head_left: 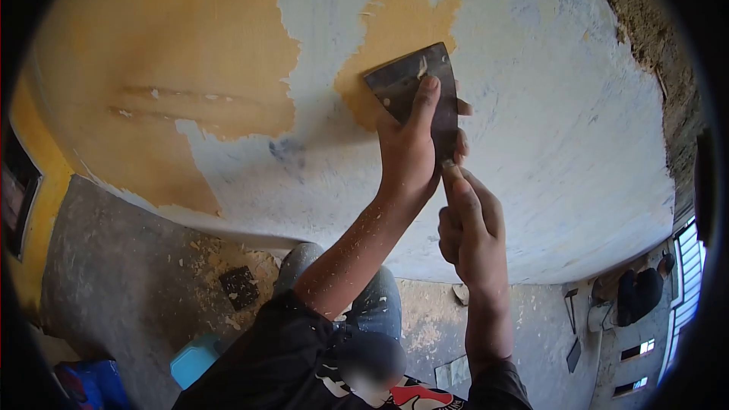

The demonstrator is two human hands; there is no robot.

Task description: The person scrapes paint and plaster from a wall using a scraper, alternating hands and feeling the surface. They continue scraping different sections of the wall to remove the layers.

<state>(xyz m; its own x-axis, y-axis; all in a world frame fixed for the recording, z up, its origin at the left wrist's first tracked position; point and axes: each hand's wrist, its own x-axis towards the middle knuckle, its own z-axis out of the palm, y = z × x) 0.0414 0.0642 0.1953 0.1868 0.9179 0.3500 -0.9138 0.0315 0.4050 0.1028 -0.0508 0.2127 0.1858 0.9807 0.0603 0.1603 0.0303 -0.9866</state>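
Note:
A wide paint scraper (399,68) with a dark trapezoid blade lies against the wall. My left hand (410,137) is closed around the blade, thumb on the near face and fingertips showing past its right edge. Lower down, my right hand (477,224) grips the scraper's narrow handle end, mostly hidden by the fingers. Around the blade, a patch of yellow paint (406,7) meets the bare whitish wall (531,121). A larger yellow painted area (175,38) with ragged edges covers the left. Small flakes speckle my left forearm.
Paint chips (220,258) litter the floor around a dark square piece (239,288). A teal container (195,361) and a blue bag (95,383) stand lower left. To the right are a long-handled tool (573,334), a crouching person (642,294) and a barred opening (687,281).

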